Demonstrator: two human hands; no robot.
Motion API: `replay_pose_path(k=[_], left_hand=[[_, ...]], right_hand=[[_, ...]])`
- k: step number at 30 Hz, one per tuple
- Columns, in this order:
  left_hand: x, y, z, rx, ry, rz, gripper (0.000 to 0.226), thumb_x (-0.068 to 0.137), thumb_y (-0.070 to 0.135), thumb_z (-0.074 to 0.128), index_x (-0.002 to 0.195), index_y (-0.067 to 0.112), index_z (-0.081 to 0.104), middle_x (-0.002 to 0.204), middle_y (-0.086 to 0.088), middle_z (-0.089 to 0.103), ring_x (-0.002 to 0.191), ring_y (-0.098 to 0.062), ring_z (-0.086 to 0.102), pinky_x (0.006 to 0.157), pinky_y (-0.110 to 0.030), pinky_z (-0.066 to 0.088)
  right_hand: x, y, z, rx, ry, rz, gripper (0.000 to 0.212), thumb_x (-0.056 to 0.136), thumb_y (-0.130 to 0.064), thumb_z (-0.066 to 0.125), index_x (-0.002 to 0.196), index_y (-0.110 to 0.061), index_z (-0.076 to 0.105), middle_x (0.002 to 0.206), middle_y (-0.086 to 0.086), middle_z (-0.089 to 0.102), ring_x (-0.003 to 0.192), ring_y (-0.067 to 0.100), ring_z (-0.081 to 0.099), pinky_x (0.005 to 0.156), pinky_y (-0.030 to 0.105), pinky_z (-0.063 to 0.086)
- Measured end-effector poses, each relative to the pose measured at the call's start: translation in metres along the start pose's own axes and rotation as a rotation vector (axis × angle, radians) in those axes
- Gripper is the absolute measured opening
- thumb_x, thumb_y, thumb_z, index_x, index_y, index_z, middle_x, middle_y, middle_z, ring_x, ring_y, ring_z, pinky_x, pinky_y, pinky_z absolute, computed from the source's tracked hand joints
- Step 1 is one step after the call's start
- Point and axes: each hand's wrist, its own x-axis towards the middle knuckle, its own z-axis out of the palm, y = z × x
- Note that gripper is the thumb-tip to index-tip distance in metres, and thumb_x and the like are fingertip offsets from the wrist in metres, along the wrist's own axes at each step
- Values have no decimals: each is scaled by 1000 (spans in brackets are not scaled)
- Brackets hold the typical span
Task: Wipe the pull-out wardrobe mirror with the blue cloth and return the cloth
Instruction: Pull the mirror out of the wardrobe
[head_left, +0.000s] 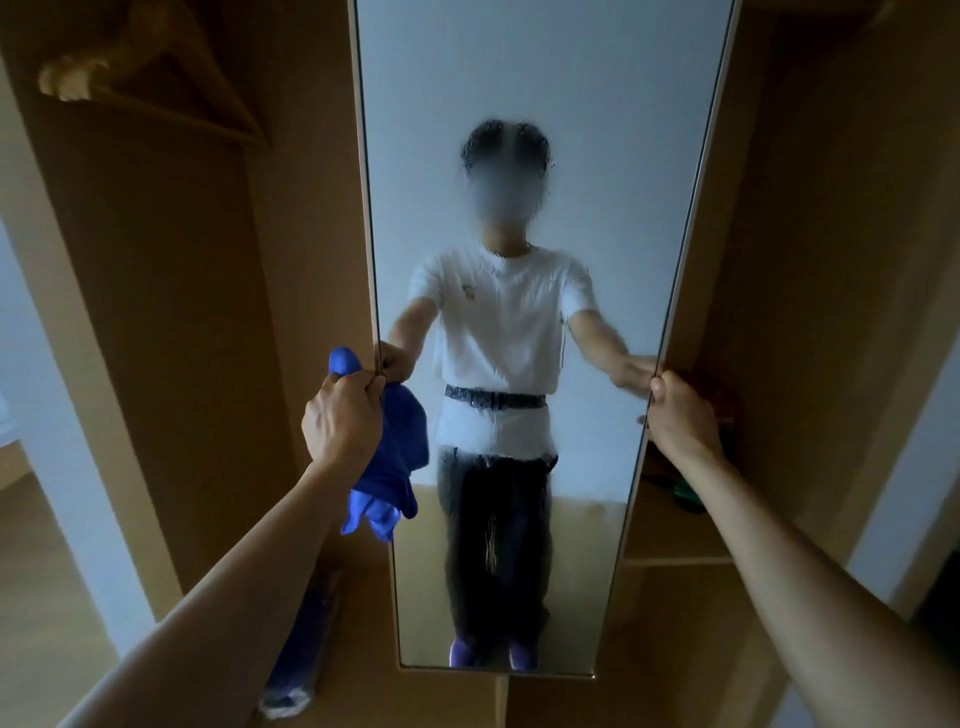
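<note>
With left hand (340, 421) pinching blue cloth (397, 457) against mirror (519, 130) edge, right hand (678, 415) gripping opposite edge: steady evenly, avoid twisting.

Brown wardrobe panels (171, 291) fill both sides in dim light. A wooden hanger (130, 67) hangs upper left above a pale wood floor (36, 597). A low shelf (675, 558) sits right, beside a white wall (904, 493).

The tall, narrow mirror (519, 130) stood upright between wardrobe sections, seemingly pulled out. The crumpled blue cloth (395, 457) hung against its near left edge.
</note>
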Motion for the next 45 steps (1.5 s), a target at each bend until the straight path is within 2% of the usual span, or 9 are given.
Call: replay_pose_path(k=[4, 12, 17, 24, 30, 34, 38, 42, 45], left_hand=[[3, 1, 3, 1, 4, -17, 33, 106, 37, 44, 106, 20, 73, 101, -12, 61, 77, -29, 49, 67, -38, 39], [12, 5, 16, 16, 25, -53, 34, 107, 37, 42, 106, 20, 72, 92, -5, 53, 75, -28, 48, 64, -37, 37], [20, 8, 24, 27, 29, -88, 35, 107, 38, 42, 107, 21, 72, 91, -3, 51, 75, -27, 47, 65, -36, 35], [29, 12, 31, 46, 28, -111, 36, 107, 38, 41, 109, 21, 72, 97, -9, 58, 77, -27, 46, 67, -38, 36], [35, 14, 37, 37, 23, -123, 36, 107, 38, 41, 110, 21, 73, 104, -12, 62, 80, -27, 47, 69, -37, 36], [38, 13, 40, 47, 30, -123, 36, 107, 37, 41, 103, 20, 72, 97, -11, 61, 78, -28, 49, 68, -37, 36], [37, 13, 40, 65, 15, -119, 35, 107, 37, 41, 104, 20, 71, 102, -14, 63, 78, -29, 47, 68, -38, 36], [33, 14, 36, 71, -8, -109, 33, 106, 36, 43, 104, 18, 70, 100, -13, 62, 77, -29, 49, 67, -38, 37], [26, 12, 31, 73, -48, -101, 26, 105, 31, 46, 109, 22, 71, 105, -12, 63, 79, -29, 49, 67, -37, 38]], right_hand=[[5, 3, 5, 15, -12, 34, 34, 108, -36, 28, 102, -15, 54, 99, 11, 64, 89, 32, 67, 82, 53, 56], [24, 5, 14, 27, -43, -12, 35, 109, -31, 27, 105, -10, 54, 100, 13, 65, 92, 33, 66, 81, 52, 56], [37, 3, 23, 43, -40, -40, 34, 109, -30, 29, 102, -10, 55, 102, 12, 66, 91, 31, 68, 75, 40, 52], [51, 3, 30, 33, -56, -52, 33, 108, -28, 30, 107, -9, 57, 105, 14, 69, 96, 33, 69, 76, 39, 51], [58, 3, 34, 49, -65, -68, 32, 109, -27, 30, 100, -8, 55, 101, 14, 66, 94, 33, 68, 80, 47, 54], [60, 5, 35, 41, -56, -85, 33, 109, -27, 29, 100, -9, 55, 97, 13, 67, 93, 33, 67, 78, 43, 52], [59, 5, 36, 27, -49, -85, 33, 109, -28, 29, 102, -10, 55, 100, 13, 68, 95, 34, 67, 82, 46, 52], [61, 5, 35, 32, -69, -59, 32, 108, -29, 28, 100, -12, 53, 99, 11, 67, 95, 32, 67, 81, 45, 52], [63, 3, 35, -1, -121, 0, 33, 108, -33, 27, 102, -14, 52, 100, 10, 68, 97, 33, 63, 77, 41, 46]])
